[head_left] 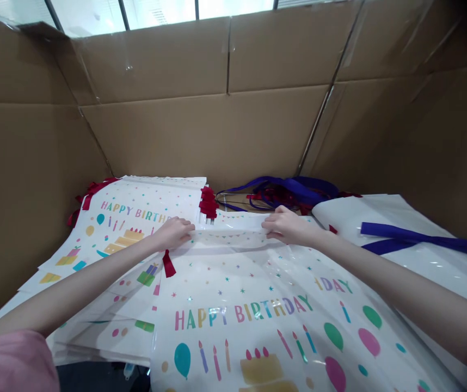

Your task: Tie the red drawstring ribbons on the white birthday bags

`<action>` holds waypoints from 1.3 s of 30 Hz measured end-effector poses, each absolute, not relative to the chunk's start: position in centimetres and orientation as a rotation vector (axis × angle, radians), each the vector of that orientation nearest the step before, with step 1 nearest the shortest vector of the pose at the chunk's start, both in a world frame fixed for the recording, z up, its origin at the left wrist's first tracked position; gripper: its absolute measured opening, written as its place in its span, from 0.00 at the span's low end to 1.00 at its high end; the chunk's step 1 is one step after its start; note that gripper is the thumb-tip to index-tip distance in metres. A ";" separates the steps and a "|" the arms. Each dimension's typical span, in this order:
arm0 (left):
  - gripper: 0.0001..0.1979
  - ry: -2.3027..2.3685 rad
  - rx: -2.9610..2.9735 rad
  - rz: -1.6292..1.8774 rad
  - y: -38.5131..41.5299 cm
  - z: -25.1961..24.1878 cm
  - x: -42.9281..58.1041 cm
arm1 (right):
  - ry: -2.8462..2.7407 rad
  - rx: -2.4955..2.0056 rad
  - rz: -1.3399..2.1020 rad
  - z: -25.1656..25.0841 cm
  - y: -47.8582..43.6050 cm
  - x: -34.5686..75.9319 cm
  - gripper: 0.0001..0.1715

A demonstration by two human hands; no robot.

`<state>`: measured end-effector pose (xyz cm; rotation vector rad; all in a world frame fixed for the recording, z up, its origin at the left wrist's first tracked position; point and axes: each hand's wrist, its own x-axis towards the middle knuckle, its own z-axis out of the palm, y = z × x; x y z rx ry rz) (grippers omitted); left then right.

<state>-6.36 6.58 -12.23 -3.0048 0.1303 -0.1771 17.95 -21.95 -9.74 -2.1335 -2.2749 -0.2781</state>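
A white, shiny plastic bag (233, 283) printed "HAPPY BIRTHDAY", with balloons, candles and a cake, lies in front of me. My left hand (173, 233) pinches the left end of its top edge, fingers closed. At the right end of the same edge, my right hand (286, 224) is closed on the plastic. Between the hands the hem is stretched roughly straight, with small pennants printed along it. A short dark red ribbon (169, 264) hangs out below my left hand. My fingertips are partly hidden in the folds.
On the left lies a stack of similar printed bags (111, 239) with red ribbon ends (208, 202). Blue ribbons (290, 188) are heaped behind my right hand. White plastic (429, 267) with a blue ribbon across it lies at right. Tall cardboard walls (201, 136) enclose the back and sides.
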 end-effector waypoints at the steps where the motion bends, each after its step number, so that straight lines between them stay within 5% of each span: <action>1: 0.04 0.072 -3.052 -0.107 7.1 -12.0 -6.3 | -2.233 -2.231 -0.232 -9.6 -22.2 18.5 0.08; 6: 0.09 -0.113 -3.264 0.080 8.2 -9.6 -5.6 | -1.897 -2.597 0.075 -8.2 -23.1 21.5 0.11; 13: 0.16 -0.088 -3.348 0.019 7.5 -6.0 -3.1 | -1.677 -2.739 0.075 -5.3 -24.6 23.4 0.14; 25: 0.15 -0.203 -3.176 -0.185 5.5 -4.5 1.1 | -1.381 -2.819 -0.021 -2.0 -29.2 23.3 0.13; 33: 0.14 -0.310 -3.123 0.099 3.5 -3.3 2.0 | -1.500 -2.883 0.010 -1.3 -30.5 22.6 0.07; 39: 0.15 -0.275 -3.201 0.189 3.8 -3.0 2.4 | -1.434 -2.881 0.043 -0.6 -31.5 22.0 0.13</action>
